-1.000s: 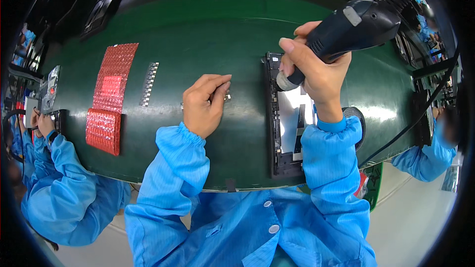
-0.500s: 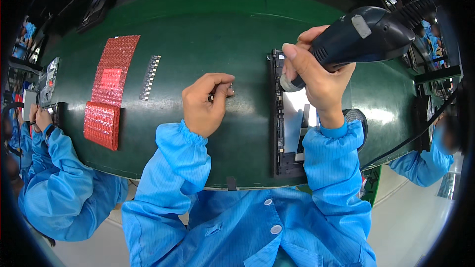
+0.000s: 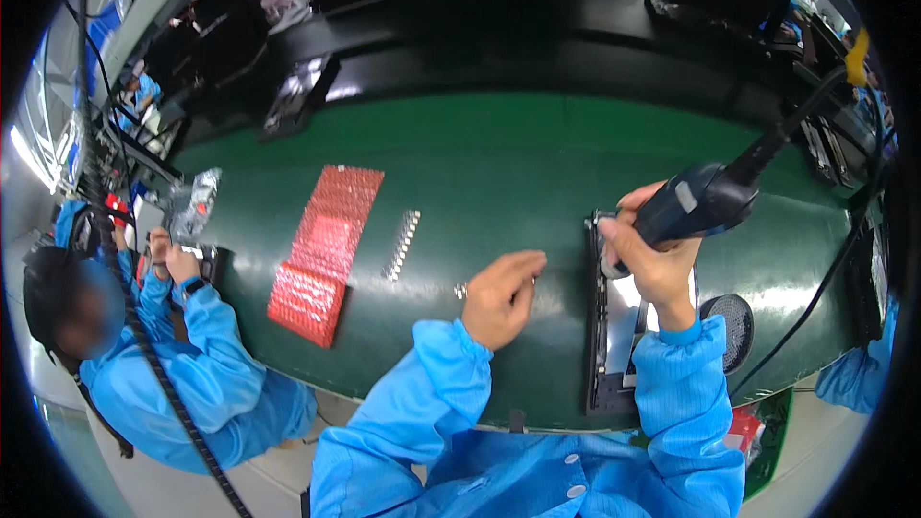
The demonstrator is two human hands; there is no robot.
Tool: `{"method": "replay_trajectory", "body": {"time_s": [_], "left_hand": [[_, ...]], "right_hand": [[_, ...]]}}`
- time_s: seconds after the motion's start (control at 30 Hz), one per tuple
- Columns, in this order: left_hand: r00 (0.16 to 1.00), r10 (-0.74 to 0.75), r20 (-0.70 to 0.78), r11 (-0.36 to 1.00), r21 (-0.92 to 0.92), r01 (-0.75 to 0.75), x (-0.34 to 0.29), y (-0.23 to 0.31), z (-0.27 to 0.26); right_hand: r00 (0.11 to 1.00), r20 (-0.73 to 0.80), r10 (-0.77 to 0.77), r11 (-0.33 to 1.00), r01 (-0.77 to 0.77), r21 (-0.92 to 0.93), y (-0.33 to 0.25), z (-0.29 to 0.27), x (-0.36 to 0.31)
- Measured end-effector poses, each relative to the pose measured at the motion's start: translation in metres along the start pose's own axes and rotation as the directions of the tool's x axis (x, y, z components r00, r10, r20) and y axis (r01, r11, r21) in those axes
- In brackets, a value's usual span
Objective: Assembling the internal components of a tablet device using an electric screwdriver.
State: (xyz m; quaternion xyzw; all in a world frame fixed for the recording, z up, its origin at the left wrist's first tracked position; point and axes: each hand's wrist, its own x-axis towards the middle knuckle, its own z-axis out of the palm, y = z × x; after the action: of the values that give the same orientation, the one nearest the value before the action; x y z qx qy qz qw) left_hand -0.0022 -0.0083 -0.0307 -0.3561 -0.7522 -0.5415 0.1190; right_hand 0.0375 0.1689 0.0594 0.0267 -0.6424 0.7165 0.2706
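Note:
My right hand (image 3: pixel 662 273) is wrapped round a black corded handheld tool (image 3: pixel 696 201), its blunt pale-wrapped tip tilted down over a flat black device frame (image 3: pixel 604 393). A bright silvery panel (image 3: pixel 622 295) lies inside that frame, partly covered by my hand and sleeve. To the left of the frame, my left hand (image 3: pixel 501 297) hovers over the green table with thumb and fingers pinched together. Whatever sits between those fingertips is too small to name. Tiny shiny metal pieces (image 3: pixel 460 292) lie on the table beside the left hand's knuckles.
Red bubble wrap (image 3: pixel 336 240) and a dark strip with pale pieces (image 3: pixel 403 245) lie to the left. A round dark dish (image 3: pixel 729 331) stands right of the frame. The tool's cable (image 3: pixel 801 317) sags along the right side. A co-worker (image 3: pixel 192 355) sits at far left.
My view has tilted up, showing more of the far benches. Relative to the table, my left hand has moved right toward the frame, uncovering the tiny metal pieces. The tool stays over the frame.

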Motion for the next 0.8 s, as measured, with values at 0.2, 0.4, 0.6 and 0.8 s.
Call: {"method": "replay_trajectory", "body": {"time_s": [0.2,0.4,0.6,0.8], "left_hand": [[0.875,0.315,0.367,0.949,-0.103,-0.298,-0.021,0.051,0.025],[0.716,0.462,0.523,0.864,-0.085,-0.496,-0.058,0.086,0.052],[0.797,0.252,0.549,0.912,0.14,-0.385,0.036,0.008,0.063],[0.901,0.13,0.415,0.743,0.561,-0.365,0.164,-0.073,0.058]], "right_hand": [[0.97,-0.127,-0.209,0.977,0.213,0.021,-0.025,-0.034,0.003],[0.947,-0.223,-0.23,0.972,0.211,-0.107,-0.032,-0.075,-0.006],[0.953,-0.295,-0.061,0.998,0.062,-0.006,-0.025,-0.08,-0.022],[0.981,-0.191,0.041,0.996,-0.056,-0.073,-0.003,-0.084,-0.031]]}}
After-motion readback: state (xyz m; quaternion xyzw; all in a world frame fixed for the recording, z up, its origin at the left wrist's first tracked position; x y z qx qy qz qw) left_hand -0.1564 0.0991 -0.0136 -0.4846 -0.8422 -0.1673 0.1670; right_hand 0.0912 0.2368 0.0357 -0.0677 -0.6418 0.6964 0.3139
